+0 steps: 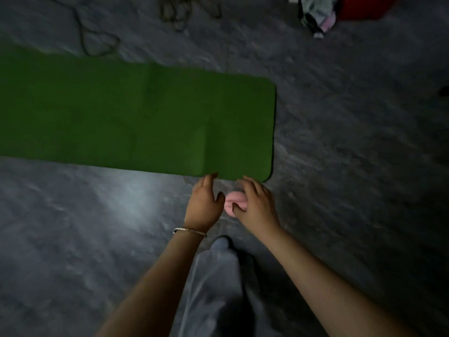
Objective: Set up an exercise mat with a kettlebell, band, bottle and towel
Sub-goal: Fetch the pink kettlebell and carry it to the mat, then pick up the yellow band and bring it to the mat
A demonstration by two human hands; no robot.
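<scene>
Right hand (257, 206) grips pink roll (230, 202) beside the relaxed left hand (203, 203), near mat (121, 113).

Grey floor (352, 147), green mat (136, 120) unrolled flat, cords (97, 42), crumpled cloth (317, 15)

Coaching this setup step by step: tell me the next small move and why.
Probably lower the pink roll onto the near right corner of the green mat. The mat lies unrolled flat, the right hand holds the roll just short of its near edge, and the left hand is open beside it.
</scene>
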